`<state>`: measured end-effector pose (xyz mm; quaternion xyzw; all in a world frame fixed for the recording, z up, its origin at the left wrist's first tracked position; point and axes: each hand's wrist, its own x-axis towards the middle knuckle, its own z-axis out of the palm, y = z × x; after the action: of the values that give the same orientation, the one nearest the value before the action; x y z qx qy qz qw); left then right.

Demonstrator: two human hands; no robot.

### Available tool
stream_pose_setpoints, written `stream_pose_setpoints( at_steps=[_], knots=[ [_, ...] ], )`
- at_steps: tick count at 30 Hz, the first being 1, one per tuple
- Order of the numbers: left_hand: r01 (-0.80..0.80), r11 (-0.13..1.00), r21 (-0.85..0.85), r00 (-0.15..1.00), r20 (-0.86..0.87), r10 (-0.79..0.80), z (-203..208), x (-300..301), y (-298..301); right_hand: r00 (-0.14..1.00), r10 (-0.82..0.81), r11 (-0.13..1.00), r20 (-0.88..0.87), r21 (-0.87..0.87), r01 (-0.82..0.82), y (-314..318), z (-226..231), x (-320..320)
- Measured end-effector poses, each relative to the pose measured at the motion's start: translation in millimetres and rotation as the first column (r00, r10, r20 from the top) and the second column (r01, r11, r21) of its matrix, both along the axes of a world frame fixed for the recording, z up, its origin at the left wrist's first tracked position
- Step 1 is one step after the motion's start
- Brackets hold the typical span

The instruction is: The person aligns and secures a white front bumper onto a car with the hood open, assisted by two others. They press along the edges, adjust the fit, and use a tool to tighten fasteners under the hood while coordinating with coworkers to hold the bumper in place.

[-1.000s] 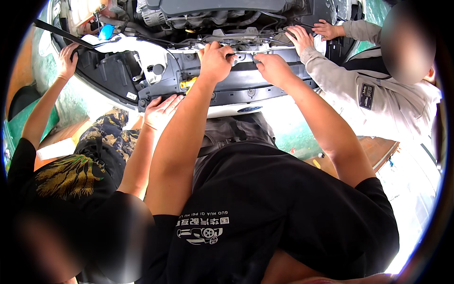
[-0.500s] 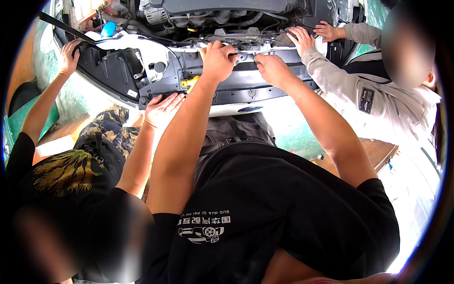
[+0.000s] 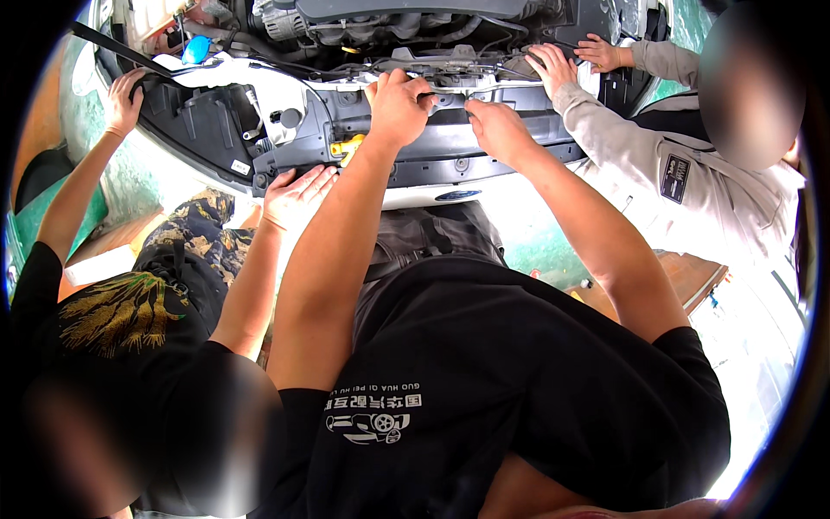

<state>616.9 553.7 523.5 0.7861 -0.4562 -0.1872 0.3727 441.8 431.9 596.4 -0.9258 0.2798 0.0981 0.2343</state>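
At the front of a car's open engine bay, my left hand (image 3: 399,108) is closed at the upper edge of a dark grey plastic front panel (image 3: 454,138). Its thumb bends in toward the curled fingers, and a small dark spot shows between them. A short gap to the right, my right hand (image 3: 500,130) pinches with thumb and forefinger at the same edge. Something small and dark shows at its fingertips, too small to name. Below the panel runs the white bumper (image 3: 415,200). A yellow part (image 3: 348,147) sits just left of my left wrist.
At left, a co-worker's two hands (image 3: 298,195) rest at the car's front. A second person's hands (image 3: 556,69) lie on the front frame at right. A blue cap (image 3: 196,49) and the engine cover (image 3: 406,9) are farther back. A black rod (image 3: 121,48) slants in at upper left.
My left hand's fingers and thumb have shifted slightly at the panel edge. My right hand stays almost where it was, and the co-workers' hands have barely moved.
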Motion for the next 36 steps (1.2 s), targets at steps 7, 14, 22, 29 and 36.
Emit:
stream_pose_setpoints(
  at_steps=[7,14,22,29,36],
  knots=[
    [-0.007,1.0,-0.012,1.0,-0.004,0.007,4,-3,-1,0.999,-0.007,1.0,0.043,0.006,0.006,-3,-10,-6],
    [-0.007,1.0,-0.003,1.0,-0.016,0.007,0,2,-1,0.997,0.024,0.997,-0.07,0.077,-0.019,-17,10,6],
    [0.005,1.0,0.026,1.0,0.001,-0.005,-1,-1,-1,0.978,0.048,0.985,-0.204,0.172,-0.012,-36,14,19],
    [0.017,0.998,0.057,1.0,0.0,-0.017,-2,1,-2,0.924,0.244,0.97,-0.296,0.074,-0.232,-45,18,41],
    [0.028,0.996,0.083,1.0,0.005,-0.029,-1,2,-1,0.974,0.158,0.986,-0.162,0.073,-0.147,-61,40,51]
  ],
)
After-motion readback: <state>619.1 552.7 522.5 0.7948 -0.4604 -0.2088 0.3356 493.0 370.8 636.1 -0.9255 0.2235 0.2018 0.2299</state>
